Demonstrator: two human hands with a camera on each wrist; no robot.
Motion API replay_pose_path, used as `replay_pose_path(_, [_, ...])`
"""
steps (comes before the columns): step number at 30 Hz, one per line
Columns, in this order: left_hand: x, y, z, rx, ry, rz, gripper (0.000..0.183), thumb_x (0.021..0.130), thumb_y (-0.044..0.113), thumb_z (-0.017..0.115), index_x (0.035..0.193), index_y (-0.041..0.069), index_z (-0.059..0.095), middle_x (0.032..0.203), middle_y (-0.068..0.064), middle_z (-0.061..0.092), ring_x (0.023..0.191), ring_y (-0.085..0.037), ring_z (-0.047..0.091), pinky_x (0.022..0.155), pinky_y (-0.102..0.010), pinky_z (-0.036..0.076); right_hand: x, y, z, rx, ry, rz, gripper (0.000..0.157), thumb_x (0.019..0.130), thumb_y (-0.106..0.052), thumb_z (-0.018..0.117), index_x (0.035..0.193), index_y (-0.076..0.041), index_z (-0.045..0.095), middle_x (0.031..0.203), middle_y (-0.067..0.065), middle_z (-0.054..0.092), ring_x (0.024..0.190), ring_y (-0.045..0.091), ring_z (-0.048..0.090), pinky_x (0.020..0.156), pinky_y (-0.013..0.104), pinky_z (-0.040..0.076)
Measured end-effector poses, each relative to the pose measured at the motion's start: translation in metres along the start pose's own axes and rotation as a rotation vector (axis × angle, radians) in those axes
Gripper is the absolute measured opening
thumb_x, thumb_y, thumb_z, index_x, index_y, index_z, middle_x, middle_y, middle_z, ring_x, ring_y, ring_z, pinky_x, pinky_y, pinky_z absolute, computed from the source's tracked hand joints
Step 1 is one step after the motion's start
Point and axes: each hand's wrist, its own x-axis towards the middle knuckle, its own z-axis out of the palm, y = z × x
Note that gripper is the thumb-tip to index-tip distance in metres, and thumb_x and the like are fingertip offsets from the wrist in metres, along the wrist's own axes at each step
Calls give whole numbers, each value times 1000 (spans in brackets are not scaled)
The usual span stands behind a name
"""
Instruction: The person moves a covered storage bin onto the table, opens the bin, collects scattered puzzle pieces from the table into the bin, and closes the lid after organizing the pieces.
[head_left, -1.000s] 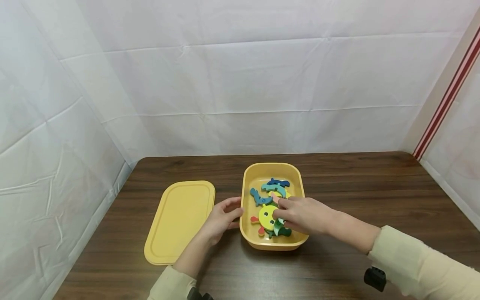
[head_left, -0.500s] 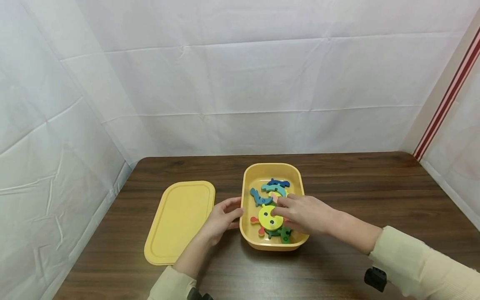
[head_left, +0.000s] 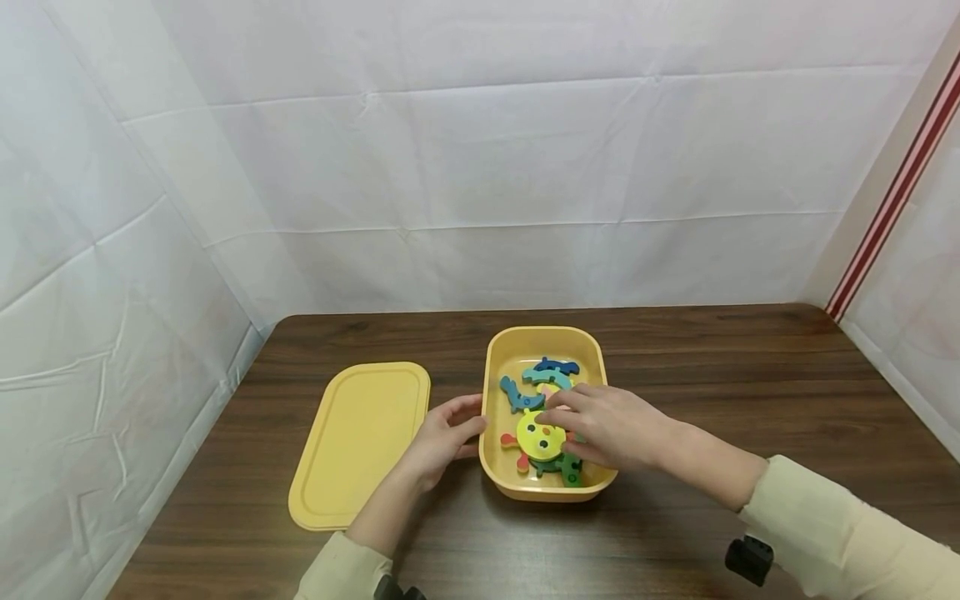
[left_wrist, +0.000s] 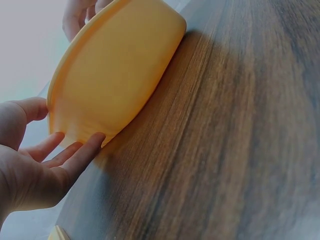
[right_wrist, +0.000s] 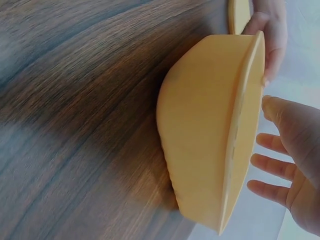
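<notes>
A yellow plastic box (head_left: 549,494) stands on the table with several flat, coloured toy pieces inside. A round yellow piece with a face (head_left: 534,440) lies among them, near a green piece (head_left: 572,472) and red knobs (head_left: 522,462). Behind it are a blue piece (head_left: 517,397), a teal piece (head_left: 546,376) and a dark blue piece (head_left: 561,365). My left hand (head_left: 447,435) touches the box's left side, thumb at the rim and fingertips on the wall. Over the box's right side, my right hand (head_left: 617,427) has its fingers spread above the pieces, hiding some of them.
To the left of the box lies a yellow lid (head_left: 360,446), flat on the dark wooden table (head_left: 720,375). White sheeting (head_left: 480,167) hangs behind the table and at both sides. A red-striped strip (head_left: 900,187) runs down at the right.
My right hand has let go of a green-and-white piece; a green piece now shows at the box's near end. Its fingers have spread and lifted slightly. My left hand has stayed put.
</notes>
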Motion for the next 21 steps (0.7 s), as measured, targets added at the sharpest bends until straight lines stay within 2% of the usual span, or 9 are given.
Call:
replay_pose_path(8, [-1, 2, 0, 13, 4, -14, 45, 90, 13, 56, 132, 1, 45, 130, -19, 50, 105, -24, 59, 80, -38, 54, 1, 1, 0, 53, 77, 46, 42, 84, -31, 66, 122, -17, 57, 120, 2, 57, 109, 19, 55, 88, 35, 50])
replay_pose_path(21, [-5, 4, 1, 51, 28, 2, 44, 90, 15, 57, 131, 3, 47, 128, -19, 52, 104, -25, 59, 78, -37, 55, 4, 0, 3, 90, 105, 78, 40, 83, -30, 67, 120, -17, 59, 114, 0, 58, 105, 17, 55, 87, 33, 50])
